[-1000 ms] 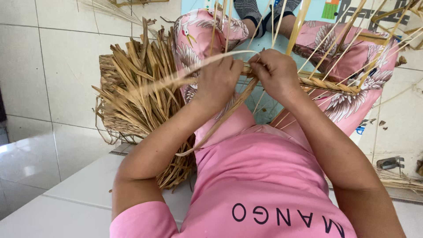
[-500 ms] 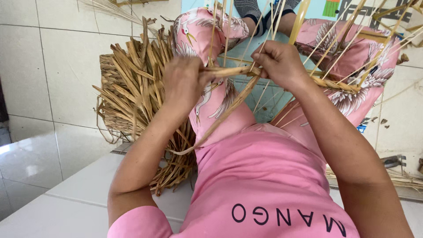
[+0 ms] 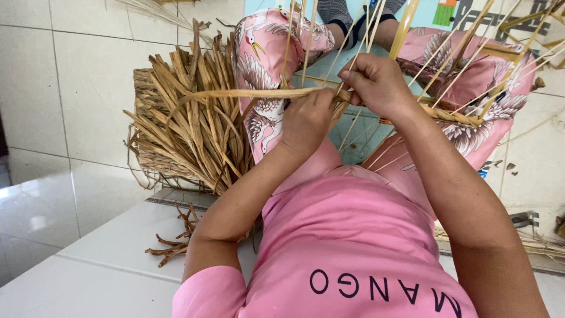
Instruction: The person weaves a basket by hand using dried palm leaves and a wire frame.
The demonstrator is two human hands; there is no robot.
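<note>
Tiled floor; straw strand (image 3: pixel 247 94) btwn both hands.

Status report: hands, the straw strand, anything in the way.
Left hand shut on straw strand. Right hand pinching same strand at the upright stakes. Bundle of loose straw beside left arm, not blocking.

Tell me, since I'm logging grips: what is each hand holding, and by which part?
Both hold one flat dried strip: the left hand pinches it mid-length, the right hand grips its end at the thin upright stalks.
</note>
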